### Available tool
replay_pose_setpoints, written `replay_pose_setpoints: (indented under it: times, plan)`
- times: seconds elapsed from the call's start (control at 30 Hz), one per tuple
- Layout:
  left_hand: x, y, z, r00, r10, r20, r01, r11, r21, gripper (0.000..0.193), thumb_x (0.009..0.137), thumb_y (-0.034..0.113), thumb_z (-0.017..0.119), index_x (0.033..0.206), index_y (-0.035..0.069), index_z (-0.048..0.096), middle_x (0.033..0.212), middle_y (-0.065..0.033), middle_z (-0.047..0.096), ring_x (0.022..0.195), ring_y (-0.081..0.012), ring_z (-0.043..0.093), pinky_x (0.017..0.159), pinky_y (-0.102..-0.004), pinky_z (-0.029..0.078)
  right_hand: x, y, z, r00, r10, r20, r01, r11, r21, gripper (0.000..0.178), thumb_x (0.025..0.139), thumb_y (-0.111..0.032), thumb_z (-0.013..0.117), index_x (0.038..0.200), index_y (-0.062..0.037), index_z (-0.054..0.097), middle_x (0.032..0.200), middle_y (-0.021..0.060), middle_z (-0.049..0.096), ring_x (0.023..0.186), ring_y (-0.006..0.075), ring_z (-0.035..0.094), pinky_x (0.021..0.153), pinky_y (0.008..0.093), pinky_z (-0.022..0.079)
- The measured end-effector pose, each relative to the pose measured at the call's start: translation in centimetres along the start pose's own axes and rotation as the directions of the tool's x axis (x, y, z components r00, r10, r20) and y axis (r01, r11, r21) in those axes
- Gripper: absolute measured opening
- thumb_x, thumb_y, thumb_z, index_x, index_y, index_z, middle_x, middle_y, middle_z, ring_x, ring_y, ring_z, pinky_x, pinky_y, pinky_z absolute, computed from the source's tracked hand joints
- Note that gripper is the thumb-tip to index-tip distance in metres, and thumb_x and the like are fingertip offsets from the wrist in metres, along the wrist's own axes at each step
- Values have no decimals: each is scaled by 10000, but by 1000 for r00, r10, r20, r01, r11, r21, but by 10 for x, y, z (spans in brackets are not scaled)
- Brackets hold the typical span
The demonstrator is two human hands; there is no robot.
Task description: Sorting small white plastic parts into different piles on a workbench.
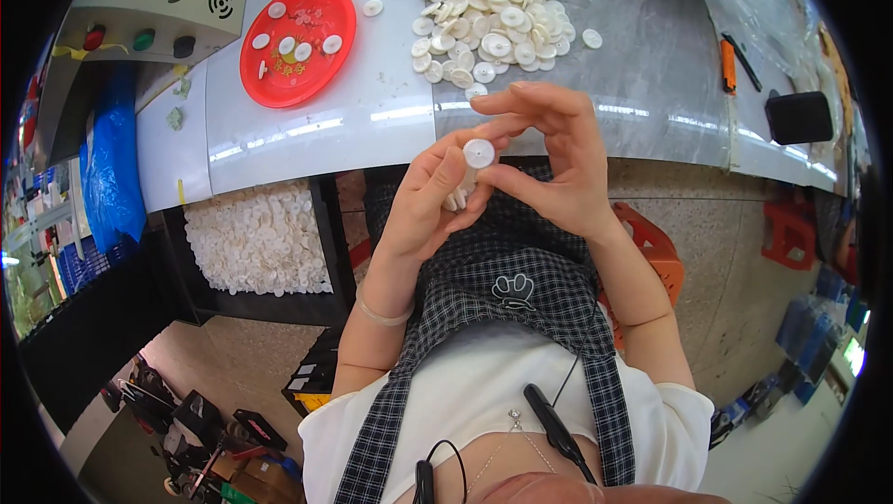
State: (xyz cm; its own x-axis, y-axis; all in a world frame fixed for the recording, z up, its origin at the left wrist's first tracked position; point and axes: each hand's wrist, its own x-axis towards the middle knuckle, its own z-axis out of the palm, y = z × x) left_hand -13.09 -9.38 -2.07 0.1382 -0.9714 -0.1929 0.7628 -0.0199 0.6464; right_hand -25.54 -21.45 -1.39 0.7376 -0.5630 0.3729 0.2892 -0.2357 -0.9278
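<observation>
My left hand (420, 195) is closed around several small white plastic discs, which look stacked in the fingers above my lap. The front disc (479, 152) faces up, round and flat with a tiny centre mark. My right hand (569, 162) reaches over from the right, its thumb and a fingertip at this disc's edge, the other fingers curved above it. Just beyond my hands, a large heap of similar white discs (502, 16) lies on the metal table (372, 127). To the left of the heap, a red plate (326, 76) carries several discs.
Below the table at left stands a black crate (333, 225) full of white discs (256, 244). A grey control box (172, 2) with buttons sits at far left. An orange cutter (727, 65) and a black object (798, 118) lie at right, near an orange stool (656, 258).
</observation>
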Motion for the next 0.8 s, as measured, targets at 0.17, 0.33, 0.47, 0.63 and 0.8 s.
replay_pose_setpoints:
  times: [0.17, 0.33, 0.47, 0.63, 0.8]
  plan:
    - [-5, 1, -9, 1000, 5, 28, -4, 999, -34, 485, 1001, 415, 496, 1212, -21, 511, 885, -23, 536, 600, -38, 434, 394, -155, 310, 7, -2, -4, 1000, 19, 25, -17, 995, -98, 425, 819, -62, 730, 1204, -51, 550, 1219, 117, 631, 1110, 210, 584, 914, 345, 441]
    - [-6, 2, -15, 1000, 26, 13, -25, 997, -67, 465, 1008, 399, 482, 1201, -23, 502, 951, -29, 498, 627, -44, 425, 390, -152, 313, 14, 15, 0, 999, -25, 48, 48, 820, -570, 193, 817, -58, 696, 1006, -54, 660, 1116, 73, 658, 1050, 251, 584, 909, 362, 442]
    - [-6, 3, -11, 997, 79, -6, -80, 995, -63, 391, 1015, 351, 494, 1187, 1, 489, 1007, -42, 495, 673, -52, 445, 403, -148, 330, 6, 24, 1, 995, -64, 74, 96, 763, -639, 193, 772, -38, 720, 957, -65, 673, 982, 72, 664, 916, 273, 613, 780, 359, 487]
    - [-4, 6, -6, 989, 109, -99, -118, 989, -90, 250, 1012, 286, 517, 1110, 57, 492, 1018, -42, 499, 728, -70, 469, 417, -143, 342, 5, 23, -2, 990, -136, 26, 115, 708, -697, 211, 751, -40, 745, 946, -65, 668, 926, 69, 656, 849, 267, 621, 720, 354, 494]
    - [-2, 1, -16, 994, 110, -23, -112, 963, -244, 201, 986, 271, 572, 933, 108, 467, 951, -25, 514, 670, -68, 469, 402, -144, 328, 4, 22, -4, 981, -191, 27, 148, 659, -738, 224, 750, -32, 753, 953, -61, 663, 888, 68, 647, 841, 245, 626, 717, 348, 492]
